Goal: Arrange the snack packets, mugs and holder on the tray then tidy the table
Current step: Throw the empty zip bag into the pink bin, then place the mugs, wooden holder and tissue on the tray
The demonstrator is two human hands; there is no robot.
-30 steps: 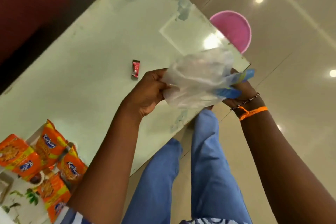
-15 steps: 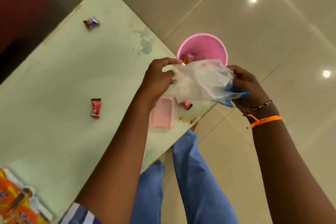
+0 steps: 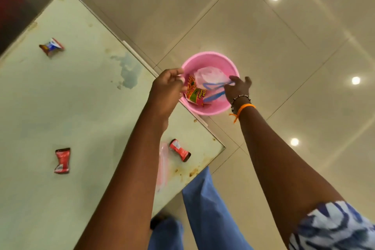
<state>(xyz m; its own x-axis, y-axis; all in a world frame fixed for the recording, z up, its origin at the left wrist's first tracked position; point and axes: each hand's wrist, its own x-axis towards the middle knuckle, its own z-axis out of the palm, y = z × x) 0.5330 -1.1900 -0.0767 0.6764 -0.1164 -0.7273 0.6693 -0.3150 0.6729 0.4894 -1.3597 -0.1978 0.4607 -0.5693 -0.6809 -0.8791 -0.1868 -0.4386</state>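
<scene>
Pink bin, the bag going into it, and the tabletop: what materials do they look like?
Pink bin: likely moulded plastic, uniform colour, smooth thin rim, slight sheen.
Bag: thin translucent plastic film, crinkled, pink showing through it; blue strip along its edge.
Tabletop: hard, smooth, pale green surface, maybe painted metal or glass; brown rust-like spots near the corner, worn patches. Cannot settle which.

No text is reading clearly anywhere. The red and yellow snack packet (image 3: 195,93) lying in the pink bin (image 3: 211,110) is carrying printed lettering, too blurred to make out. The wrappers on the table (image 3: 81,107), at 9 o'clock (image 3: 62,160), 10 o'clock (image 3: 51,46) and 6 o'clock (image 3: 179,150) from the bin, are showing only illegible marks.
</scene>
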